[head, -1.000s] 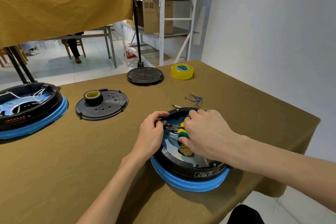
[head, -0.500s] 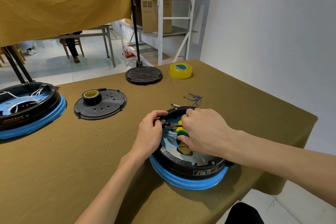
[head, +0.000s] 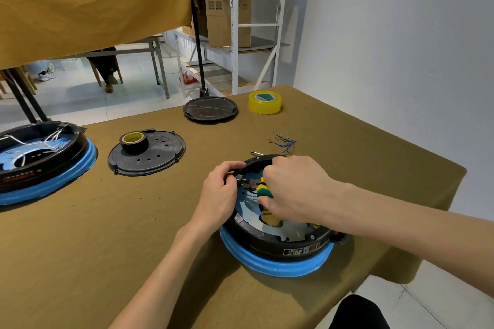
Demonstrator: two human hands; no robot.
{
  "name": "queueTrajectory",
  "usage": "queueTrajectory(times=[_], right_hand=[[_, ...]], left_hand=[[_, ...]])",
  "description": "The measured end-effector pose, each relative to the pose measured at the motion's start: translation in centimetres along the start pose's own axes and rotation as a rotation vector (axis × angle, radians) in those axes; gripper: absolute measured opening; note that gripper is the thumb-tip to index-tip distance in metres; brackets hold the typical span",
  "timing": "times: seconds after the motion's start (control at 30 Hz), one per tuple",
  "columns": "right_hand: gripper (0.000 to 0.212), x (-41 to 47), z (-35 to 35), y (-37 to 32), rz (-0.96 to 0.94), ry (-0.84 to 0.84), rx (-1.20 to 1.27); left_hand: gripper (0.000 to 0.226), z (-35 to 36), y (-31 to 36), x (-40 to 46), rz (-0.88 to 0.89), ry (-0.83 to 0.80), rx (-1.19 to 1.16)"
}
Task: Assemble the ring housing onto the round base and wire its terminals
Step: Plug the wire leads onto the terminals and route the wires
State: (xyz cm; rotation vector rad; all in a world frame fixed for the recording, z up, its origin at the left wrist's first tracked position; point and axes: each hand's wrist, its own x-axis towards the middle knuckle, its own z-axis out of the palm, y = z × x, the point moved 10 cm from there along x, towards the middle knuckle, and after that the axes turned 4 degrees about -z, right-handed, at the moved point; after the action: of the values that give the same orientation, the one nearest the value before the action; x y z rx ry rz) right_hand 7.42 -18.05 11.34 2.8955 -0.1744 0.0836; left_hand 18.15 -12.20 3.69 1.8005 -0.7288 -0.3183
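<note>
R hand (head: 294,189) is clenched round the yellow/green grips of pliers (head: 252,184), tool nose pointing left, inside the housing (head: 280,246). L hand (head: 220,195) sits at the housing's left rim, thumb + fingers pinching a small dark part just beside the pliers' nose; what the part is, can't tell. Housing = black ring, sits on a blue base (head: 278,266) near the front-right of the worktop (head: 107,248); pale blue/metal plate visible inside the ring.

Just behind the housing: a bunch of blue wires (head: 284,141) lying loose, and a small metal bit beside the far rim. Further back: yellow tape (head: 264,102) and a black disc (head: 210,109), apart from each other. Mid-left: perforated black cover (head: 160,155) w/ a black tape roll (head: 133,141) resting on it. Far left edge: 2nd ring unit (head: 40,168) on its own blue base, white wires inside. Cloth covers the worktop; shelving w/ boxes behind.
</note>
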Motion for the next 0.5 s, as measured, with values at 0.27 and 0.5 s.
queueTrajectory(times=[0.27, 0.5], right_hand=[[0.040, 1.0, -0.1, -0.1, -0.022, -0.071, -0.056], [0.056, 1.5, -0.5, -0.1, -0.036, -0.101, -0.045]], left_hand=[[0.040, 0.0, -0.1, 0.1, -0.002, -0.001, -0.003], [0.040, 0.0, -0.1, 0.1, 0.004, -0.006, -0.016]])
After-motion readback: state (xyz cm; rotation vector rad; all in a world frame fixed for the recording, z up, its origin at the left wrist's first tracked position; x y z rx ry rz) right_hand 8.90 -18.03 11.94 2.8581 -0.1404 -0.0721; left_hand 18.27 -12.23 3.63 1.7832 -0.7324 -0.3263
